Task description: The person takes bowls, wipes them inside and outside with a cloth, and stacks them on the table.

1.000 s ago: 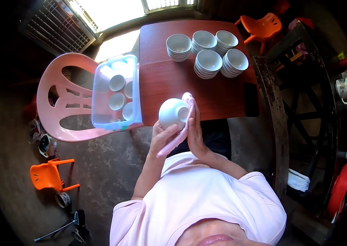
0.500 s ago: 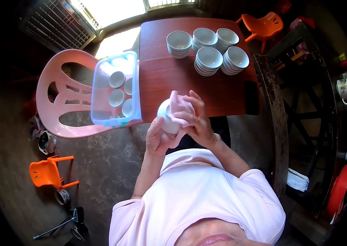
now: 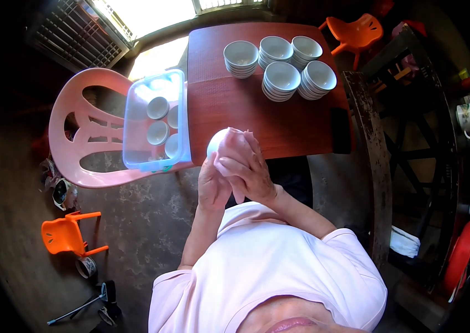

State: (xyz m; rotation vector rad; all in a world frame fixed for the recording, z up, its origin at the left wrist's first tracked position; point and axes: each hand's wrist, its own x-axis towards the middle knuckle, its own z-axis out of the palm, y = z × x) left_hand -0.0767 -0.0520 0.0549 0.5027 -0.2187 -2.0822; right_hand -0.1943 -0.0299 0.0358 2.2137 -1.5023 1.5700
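A white bowl (image 3: 215, 143) is held between my two hands, just off the near edge of the red-brown table (image 3: 212, 100). My left hand (image 3: 212, 183) grips the bowl from the left and below. Over the bowl's right side lies a pink cloth (image 3: 235, 146), pressed on by my right hand (image 3: 252, 176) with its fingers curved round. Much of the bowl is hidden by cloth and fingers. Several stacks of white bowls (image 3: 282, 77) stand upright on the table's far right part.
A clear plastic bin (image 3: 135, 133) with several white bowls rests on a pink chair (image 3: 68, 150) left of the table. Orange chairs (image 3: 63, 236) (image 3: 354, 33) stand at lower left and upper right. A dark wooden bench (image 3: 372, 166) is on the right.
The cloth has gone from beside the bowl's base to wrapped over its right side. My right hand, flat behind the cloth at first, now curves over it; the bowl has shifted slightly left.
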